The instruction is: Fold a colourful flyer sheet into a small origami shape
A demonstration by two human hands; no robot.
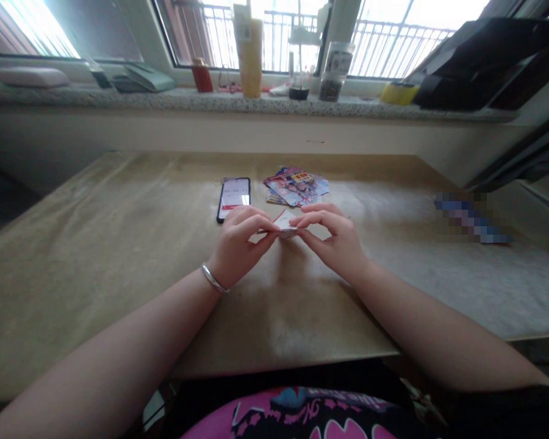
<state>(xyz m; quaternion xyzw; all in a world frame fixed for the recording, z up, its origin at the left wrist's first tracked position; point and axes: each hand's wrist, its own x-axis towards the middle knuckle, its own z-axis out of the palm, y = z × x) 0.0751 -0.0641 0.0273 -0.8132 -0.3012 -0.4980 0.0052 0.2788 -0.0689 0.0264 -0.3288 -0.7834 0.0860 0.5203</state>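
Note:
Between my two hands is a small folded piece of paper (285,221), white with a red edge, held just above the table. My left hand (249,235), with a silver bracelet (214,279) at the wrist, pinches its left side between thumb and fingers. On the other side my right hand (332,235) grips it the same way, fingertips on top and thumb below. Part of the paper is hidden behind the fingers. Just beyond the left hand lies a phone (235,194) showing a timer. A fanned stack of colourful printed sheets (297,185) rests past the paper.
The table (132,256) carries a blurred blue item (473,219) at the right. Along the granite windowsill (141,100) stand a yellow bottle (251,58), a red container (202,76), a clear jar (336,72), yellow tape (399,92) and a black bag (476,64).

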